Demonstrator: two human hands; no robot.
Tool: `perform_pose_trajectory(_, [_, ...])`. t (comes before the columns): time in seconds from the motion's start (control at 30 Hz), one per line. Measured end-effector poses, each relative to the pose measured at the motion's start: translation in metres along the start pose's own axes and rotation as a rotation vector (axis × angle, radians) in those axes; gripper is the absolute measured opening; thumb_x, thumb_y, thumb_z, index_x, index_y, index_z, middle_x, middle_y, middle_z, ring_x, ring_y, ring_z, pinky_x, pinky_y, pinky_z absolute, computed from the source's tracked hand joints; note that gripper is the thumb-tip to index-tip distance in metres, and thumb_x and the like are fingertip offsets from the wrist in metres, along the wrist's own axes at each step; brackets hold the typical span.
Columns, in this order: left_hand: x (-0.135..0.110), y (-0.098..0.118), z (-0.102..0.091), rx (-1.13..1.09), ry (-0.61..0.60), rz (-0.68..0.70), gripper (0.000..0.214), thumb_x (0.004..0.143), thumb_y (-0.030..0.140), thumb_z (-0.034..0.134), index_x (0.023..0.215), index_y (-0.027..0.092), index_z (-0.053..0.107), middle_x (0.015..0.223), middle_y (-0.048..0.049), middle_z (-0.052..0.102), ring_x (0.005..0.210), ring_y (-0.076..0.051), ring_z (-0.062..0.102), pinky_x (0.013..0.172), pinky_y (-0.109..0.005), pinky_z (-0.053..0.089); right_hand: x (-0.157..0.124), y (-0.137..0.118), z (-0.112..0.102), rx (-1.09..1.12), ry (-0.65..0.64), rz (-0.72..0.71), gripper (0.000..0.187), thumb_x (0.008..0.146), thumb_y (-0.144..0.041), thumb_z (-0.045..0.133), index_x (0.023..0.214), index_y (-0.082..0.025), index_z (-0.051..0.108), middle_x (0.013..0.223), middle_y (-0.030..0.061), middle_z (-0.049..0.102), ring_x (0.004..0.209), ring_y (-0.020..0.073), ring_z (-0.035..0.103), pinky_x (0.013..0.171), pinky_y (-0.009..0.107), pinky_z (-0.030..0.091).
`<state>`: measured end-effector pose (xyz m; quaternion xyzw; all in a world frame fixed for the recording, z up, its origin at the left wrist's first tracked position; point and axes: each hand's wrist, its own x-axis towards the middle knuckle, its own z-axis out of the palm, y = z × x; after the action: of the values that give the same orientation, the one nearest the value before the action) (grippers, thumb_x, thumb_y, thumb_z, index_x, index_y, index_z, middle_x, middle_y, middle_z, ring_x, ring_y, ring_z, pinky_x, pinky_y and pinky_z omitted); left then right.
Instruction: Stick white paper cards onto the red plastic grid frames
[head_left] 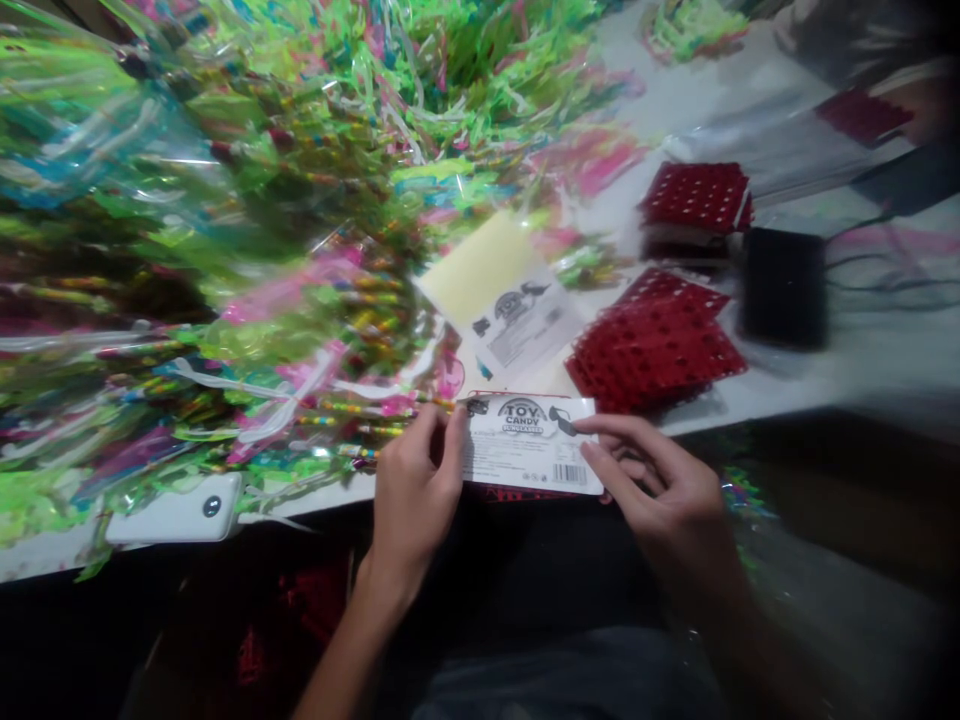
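A white printed label reading "Toy Candy Sunglasses", with a barcode in one corner, is stretched flat between my hands at the table's front edge. My left hand pinches its left end between thumb and fingers. At the right end, the thumb and forefinger of my right hand close on the label's edge. Red patterned material shows just beneath the label; how it is joined to it I cannot tell. Behind lies a sheet of labels, part yellowish backing, part printed.
Red patterned packets lie in a front stack and a back stack, beside a black box with cables. Colourful plastic pieces heap the left side. A white phone lies at the front edge. Another person's hand is at far right.
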<state>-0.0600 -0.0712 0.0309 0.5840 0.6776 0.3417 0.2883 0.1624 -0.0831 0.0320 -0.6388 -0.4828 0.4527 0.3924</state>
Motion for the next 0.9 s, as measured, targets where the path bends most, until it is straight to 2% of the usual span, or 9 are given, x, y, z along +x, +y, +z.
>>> perform_pose_trajectory(0.67, [0.008, -0.010, 0.008, -0.010, -0.007, -0.108, 0.048, 0.108, 0.048, 0.055, 0.069, 0.021, 0.049, 0.062, 0.0049, 0.040, 0.062, -0.012, 0.035, 0.059, -0.031, 0.027, 0.005, 0.012, 0.002, 0.003, -0.032, 0.011, 0.015, 0.099, -0.035, 0.073, 0.111, -0.028, 0.078, 0.088, -0.0013, 0.061, 0.067, 0.0101, 0.058, 0.059, 0.022, 0.045])
perform_pose_trajectory(0.9, [0.013, -0.008, 0.005, 0.023, 0.020, -0.118, 0.055, 0.104, 0.051, 0.055, 0.059, 0.021, 0.044, 0.057, 0.0038, 0.032, 0.057, -0.012, 0.030, 0.056, -0.032, 0.022, 0.004, 0.011, 0.003, 0.009, -0.045, -0.034, 0.016, 0.099, -0.034, 0.071, 0.110, -0.024, 0.077, 0.084, 0.0001, 0.061, 0.069, 0.0124, 0.059, 0.060, 0.023, 0.047])
